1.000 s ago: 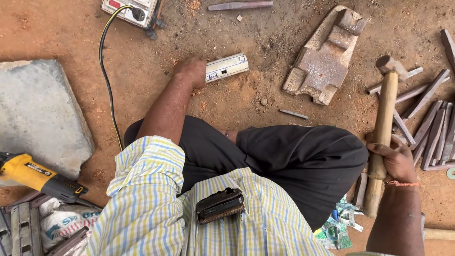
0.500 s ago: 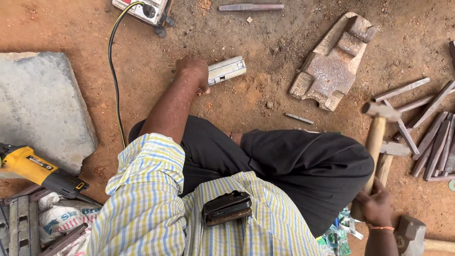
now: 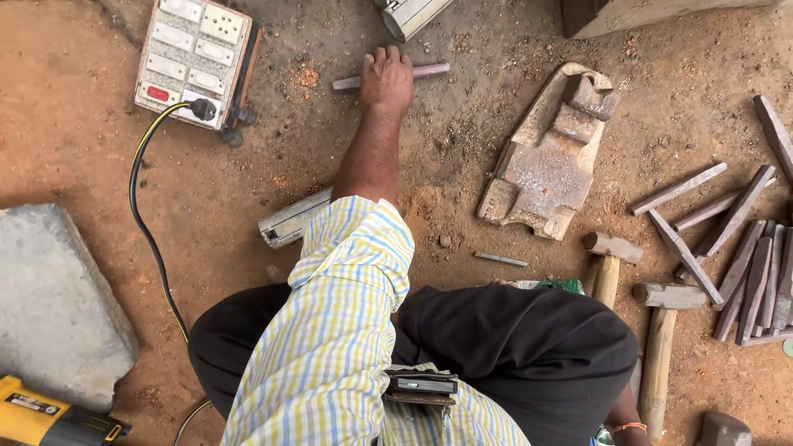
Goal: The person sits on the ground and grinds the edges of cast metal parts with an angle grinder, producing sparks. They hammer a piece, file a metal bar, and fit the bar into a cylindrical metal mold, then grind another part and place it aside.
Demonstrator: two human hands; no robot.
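My left hand (image 3: pixel 387 78) reaches far forward and lies over a thin grey metal rod (image 3: pixel 429 71) on the red earth, fingers curled around its middle. Both rod ends stick out from under the hand. My striped sleeve (image 3: pixel 347 314) covers the arm. Only the wrist, with an orange band, and part of my right hand (image 3: pixel 624 409) show at the bottom right, behind my dark trousers. It is beside a wooden hammer handle (image 3: pixel 657 372); its fingers are hidden.
A white switchboard (image 3: pixel 194 49) with a black plug and cable lies at top left. A short metal tube (image 3: pixel 289 221) lies by my sleeve. A heavy iron casting (image 3: pixel 549 161), two hammers (image 3: pixel 611 248) and several chisels (image 3: pixel 743 264) lie right. Left: a stone slab (image 3: pixel 54 306), a yellow power tool (image 3: pixel 41 417).
My left hand has left the short metal tube and stretched forward onto the thin rod. My right hand has dropped away from the hammer it held upright; the view shifted forward.
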